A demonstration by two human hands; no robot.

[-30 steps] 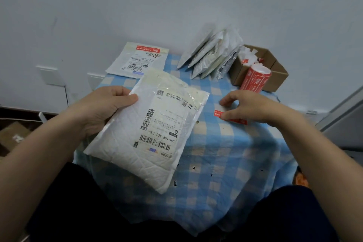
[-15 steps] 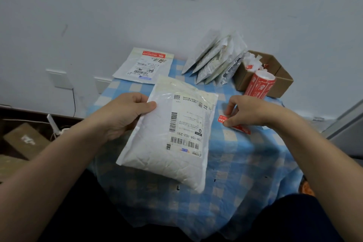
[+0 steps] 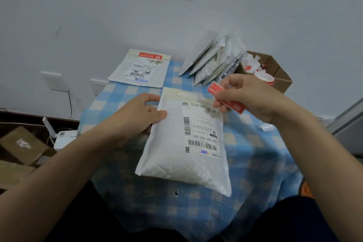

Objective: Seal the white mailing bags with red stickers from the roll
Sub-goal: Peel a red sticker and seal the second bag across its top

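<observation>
Working on a white mailing bag (image 3: 182, 163), flat on the blue-checked table (image 3: 255, 163), centre front. Prob light & soft, padded inside, slick film outside, so likely to slide on the cloth; best pinned by its left edge near the top, clear of the flap. Doing just that w/ the left hand (image 3: 137, 118): thumb on top, fingers curled round the edge. Pinching the red sticker (image 3: 236, 106) in the right hand (image 3: 249, 96), over the bag's top right corner, not yet stuck down. Thin & floppy by the look, glue side apt to fold on itself, so better held by the ends only. Looks-wise: plump, wrinkled, shipping label w/ barcodes on the right half, yellowish flap strip across the top, no red seal yet. Also in view: sticker roll (image 3: 265, 79) at the cardboard box (image 3: 282, 82) back right, sealed bag (image 3: 141, 68) back left
</observation>
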